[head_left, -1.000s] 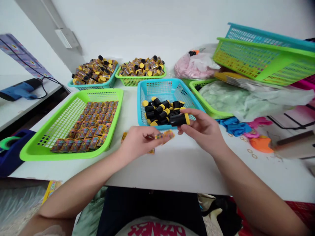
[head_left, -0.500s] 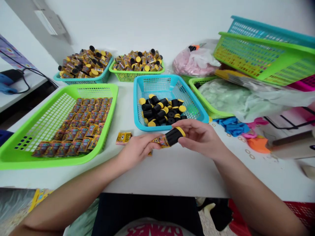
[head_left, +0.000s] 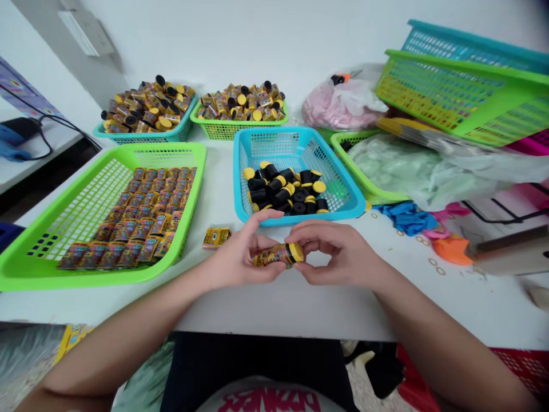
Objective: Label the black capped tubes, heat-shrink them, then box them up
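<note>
White wall (head_left: pixel 240 46) behind, white worktop (head_left: pixel 274 306) beneath the blue mesh basket (head_left: pixel 278 143) of black canisters (head_left: pixel 257 196). Just in front of that basket, held between both hands: a yellow-capped canister (head_left: pixel 290 253), seemingly inside its printed sleeve (head_left: pixel 272 255), with a thin black band showing beside the cap. Left hand (head_left: pixel 240 254) with fingers curled around the sleeve; right hand (head_left: pixel 338 252) with fingers pinched narrow at the cap. Best, probably, to push straight along the axis, grip lightly to avoid creasing, and finish with the edge square to the cap.
</note>
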### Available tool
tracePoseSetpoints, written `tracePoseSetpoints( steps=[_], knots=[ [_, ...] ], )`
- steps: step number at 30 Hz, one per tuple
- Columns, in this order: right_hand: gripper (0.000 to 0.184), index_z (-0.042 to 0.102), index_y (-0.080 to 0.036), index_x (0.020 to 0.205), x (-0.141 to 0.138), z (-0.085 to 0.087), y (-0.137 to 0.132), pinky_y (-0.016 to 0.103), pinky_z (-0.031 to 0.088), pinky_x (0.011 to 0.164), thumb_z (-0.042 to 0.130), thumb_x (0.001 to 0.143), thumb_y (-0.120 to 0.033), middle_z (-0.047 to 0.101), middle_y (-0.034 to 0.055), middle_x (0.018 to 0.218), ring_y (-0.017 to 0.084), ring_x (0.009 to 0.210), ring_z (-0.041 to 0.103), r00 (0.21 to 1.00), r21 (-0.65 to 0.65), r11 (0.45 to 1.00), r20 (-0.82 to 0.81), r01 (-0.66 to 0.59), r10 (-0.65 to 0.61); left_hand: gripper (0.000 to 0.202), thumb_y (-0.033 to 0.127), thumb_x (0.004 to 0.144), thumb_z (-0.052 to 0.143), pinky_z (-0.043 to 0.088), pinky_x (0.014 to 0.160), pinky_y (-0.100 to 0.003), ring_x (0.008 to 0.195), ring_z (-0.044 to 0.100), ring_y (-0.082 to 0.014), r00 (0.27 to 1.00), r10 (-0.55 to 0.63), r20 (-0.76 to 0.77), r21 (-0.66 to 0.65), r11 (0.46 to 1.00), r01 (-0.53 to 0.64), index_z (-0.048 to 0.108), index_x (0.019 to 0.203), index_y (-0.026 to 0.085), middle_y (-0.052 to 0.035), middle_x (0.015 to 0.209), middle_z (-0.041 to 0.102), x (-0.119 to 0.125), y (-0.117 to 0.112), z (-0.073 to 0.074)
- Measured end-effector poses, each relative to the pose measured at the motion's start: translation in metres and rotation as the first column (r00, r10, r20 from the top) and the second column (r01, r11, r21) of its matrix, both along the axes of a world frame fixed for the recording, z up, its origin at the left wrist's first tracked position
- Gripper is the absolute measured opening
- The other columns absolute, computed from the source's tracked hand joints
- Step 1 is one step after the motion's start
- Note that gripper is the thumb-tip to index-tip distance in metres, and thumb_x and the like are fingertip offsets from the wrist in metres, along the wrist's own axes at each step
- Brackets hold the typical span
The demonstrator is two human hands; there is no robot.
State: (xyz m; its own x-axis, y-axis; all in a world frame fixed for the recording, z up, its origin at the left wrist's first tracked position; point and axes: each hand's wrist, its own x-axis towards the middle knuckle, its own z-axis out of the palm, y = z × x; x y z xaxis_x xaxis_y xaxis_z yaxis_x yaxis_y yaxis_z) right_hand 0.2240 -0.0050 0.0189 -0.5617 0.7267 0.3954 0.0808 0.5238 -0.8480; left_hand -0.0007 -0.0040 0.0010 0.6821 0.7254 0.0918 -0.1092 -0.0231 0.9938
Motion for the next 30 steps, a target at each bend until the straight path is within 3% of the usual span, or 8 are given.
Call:
tracePoseSetpoints(
  steps=[5,9,12,17,21,24,27,30],
  knots=[
    [0.043,0.067,-0.025,0.119,0.004,0.009,0.000,0.025,0.060,0.069,0.073,0.078,-0.012,0.070,0.0049,0.102,0.014,0.080,0.069,0.998,0.184,0.982,0.048,-0.045,0.037,0.077,0.023,0.088,0.067,0.035,0.049,-0.015,0.055,0.051,-0.0060,0.993,-0.098,0.058,-0.018,0.995,0.100,0.018,0.147,0.029,0.0004,0.080,0.064,-0.002,0.001,0.003],
    [0.049,0.065,-0.026,0.127,0.010,0.018,0.002,0.030,0.061,0.081,0.076,0.081,-0.017,0.073,0.0071,0.106,0.018,0.094,0.071,0.986,0.310,0.939,0.117,-0.152,0.121,0.082,0.036,0.086,0.071,0.046,0.053,-0.019,0.063,0.063,-0.0120,0.985,-0.157,0.078,-0.090,0.982,0.164,0.018,0.148,0.029,-0.0044,0.085,0.069,-0.006,0.001,0.002],
    [0.048,0.061,-0.030,0.133,0.010,0.015,0.004,0.031,0.061,0.086,0.064,0.089,-0.011,0.072,0.0067,0.118,0.018,0.107,0.069,0.988,0.375,0.915,0.105,-0.146,0.114,0.086,0.043,0.085,0.071,0.051,0.056,-0.023,0.063,0.067,-0.0144,0.979,-0.166,0.115,-0.148,0.972,0.182,0.017,0.150,0.026,-0.0059,0.082,0.071,-0.005,0.003,0.000],
    [0.043,0.052,-0.030,0.141,0.002,0.007,0.006,0.044,0.049,0.105,0.047,0.100,-0.019,0.060,0.0093,0.138,0.022,0.131,0.054,0.985,0.473,0.880,0.163,-0.030,-0.054,0.109,0.034,0.080,0.078,0.049,0.055,-0.019,0.062,0.067,-0.0127,0.982,0.049,0.184,-0.146,0.989,-0.022,-0.002,0.154,0.027,0.0017,0.073,0.071,0.004,0.004,-0.001],
    [0.056,0.044,-0.025,0.146,-0.010,0.000,-0.003,0.047,0.049,0.105,0.061,0.093,-0.036,0.057,0.0146,0.136,0.026,0.130,0.052,0.945,0.489,0.862,0.200,0.133,-0.260,0.116,0.029,0.077,0.080,0.047,0.052,-0.018,0.060,0.066,-0.0114,0.961,0.229,0.155,-0.164,0.965,-0.203,-0.007,0.153,0.028,0.0015,0.078,0.073,0.010,0.001,0.001],
    [0.075,0.031,-0.020,0.150,-0.023,-0.009,-0.013,0.048,0.051,0.103,0.068,0.087,-0.031,0.053,0.0176,0.138,0.028,0.131,0.051,0.920,0.537,0.828,0.222,0.162,-0.324,0.113,0.028,0.074,0.082,0.050,0.058,-0.020,0.062,0.066,-0.0112,0.935,0.310,0.175,-0.158,0.946,-0.284,0.001,0.152,0.027,0.0037,0.076,0.072,0.013,-0.001,0.002],
    [0.068,0.030,-0.023,0.150,-0.034,-0.015,-0.019,0.046,0.052,0.102,0.059,0.089,-0.015,0.056,0.0155,0.133,0.026,0.127,0.054,0.921,0.605,0.766,0.132,0.217,-0.366,0.102,0.024,0.074,0.082,0.051,0.061,-0.021,0.063,0.064,-0.0090,0.928,0.294,0.230,-0.150,0.953,-0.264,0.011,0.146,0.027,0.0062,0.078,0.069,0.016,-0.005,0.002],
    [0.066,0.035,-0.022,0.147,-0.040,-0.017,-0.021,0.044,0.053,0.101,0.060,0.086,-0.015,0.061,0.0141,0.128,0.026,0.123,0.057,0.940,0.638,0.739,0.069,0.216,-0.334,0.084,0.020,0.080,0.072,0.049,0.058,-0.020,0.061,0.063,-0.0087,0.971,0.153,0.184,-0.153,0.980,-0.126,0.015,0.140,0.027,0.0089,0.073,0.062,0.020,-0.009,0.002]
  ],
)
